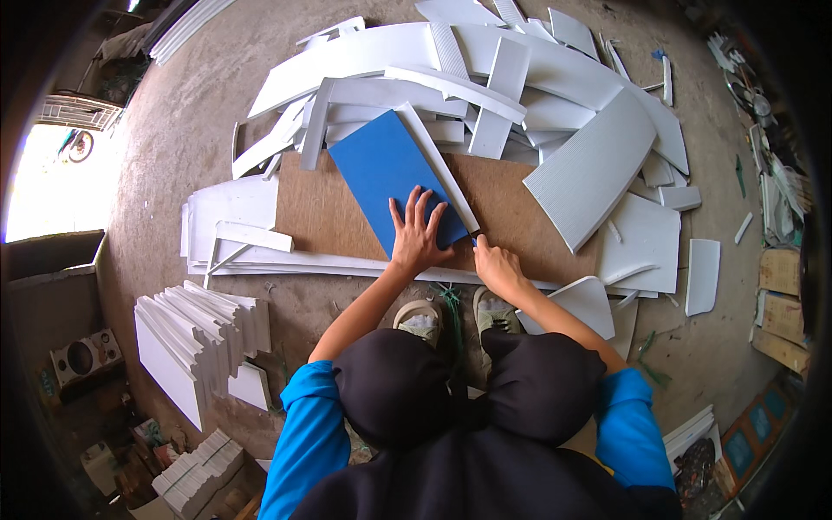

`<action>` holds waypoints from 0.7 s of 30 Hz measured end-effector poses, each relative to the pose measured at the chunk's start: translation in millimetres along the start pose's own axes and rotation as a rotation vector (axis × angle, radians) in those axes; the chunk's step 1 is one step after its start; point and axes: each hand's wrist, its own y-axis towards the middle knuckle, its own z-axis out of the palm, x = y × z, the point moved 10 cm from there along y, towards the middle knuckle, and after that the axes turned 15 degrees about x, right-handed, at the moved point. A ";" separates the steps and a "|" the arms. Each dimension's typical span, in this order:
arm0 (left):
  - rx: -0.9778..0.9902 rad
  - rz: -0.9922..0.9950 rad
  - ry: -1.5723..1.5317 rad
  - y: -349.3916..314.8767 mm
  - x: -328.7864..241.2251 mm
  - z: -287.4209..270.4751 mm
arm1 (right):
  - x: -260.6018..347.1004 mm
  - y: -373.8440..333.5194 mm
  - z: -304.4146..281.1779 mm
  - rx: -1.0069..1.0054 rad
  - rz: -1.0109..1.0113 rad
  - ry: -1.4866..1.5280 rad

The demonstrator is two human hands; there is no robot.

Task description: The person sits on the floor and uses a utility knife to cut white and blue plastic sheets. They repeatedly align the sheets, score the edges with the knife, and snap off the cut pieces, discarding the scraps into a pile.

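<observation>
My left hand [418, 234] lies on a flat blue rectangular board [374, 162], fingers spread and pressing on its lower part. Under the board, a strip of white panel [438, 165] shows along the right edge. In my right hand [500, 267], closed at that strip's lower end, is a knife [474, 236]; only a small dark and blue part of it shows, the rest being inside the fingers. Both boards lie tilted on a brown wooden sheet [511, 199].
White panel offcuts [364, 56] are heaped beyond the wooden sheet. One wide white piece [594, 169] overlaps its right end. A stack of white panels [186, 338] stands at left. Green strapping [451, 299] lies between my shoes. Cardboard boxes [782, 295] sit at far right.
</observation>
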 end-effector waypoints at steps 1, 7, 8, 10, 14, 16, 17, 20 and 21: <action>0.000 0.001 -0.001 0.1 -0.1 0.1 | -1.6 -0.6 1.7 -0.008 0.003 -0.006; 0.027 -0.005 0.021 -1.3 1.4 3.2 | -1.5 -3.5 4.4 -0.054 -0.001 -0.018; 0.031 -0.008 0.018 -1.2 1.1 3.6 | -1.7 -4.9 4.0 -0.063 0.000 -0.014; 0.040 -0.013 0.006 -2.4 1.4 4.2 | -1.3 -7.4 5.1 -0.069 0.006 -0.027; 0.041 -0.014 0.002 -2.0 3.5 2.1 | -1.7 -6.8 4.8 -0.018 0.020 -0.049; 0.004 0.002 -0.034 -3.9 2.1 -0.3 | -2.3 -7.3 0.5 0.012 0.019 -0.060; -0.034 0.019 -0.064 -4.6 2.8 -3.3 | -2.9 -7.4 -5.5 0.042 0.033 -0.051; -0.110 0.028 -0.117 -6.3 10.9 -15.0 | 11.0 -6.6 -57.2 -0.034 0.050 -0.070; -0.134 0.015 -0.127 -6.4 16.8 -11.2 | 17.3 4.0 -78.8 -0.062 0.013 0.041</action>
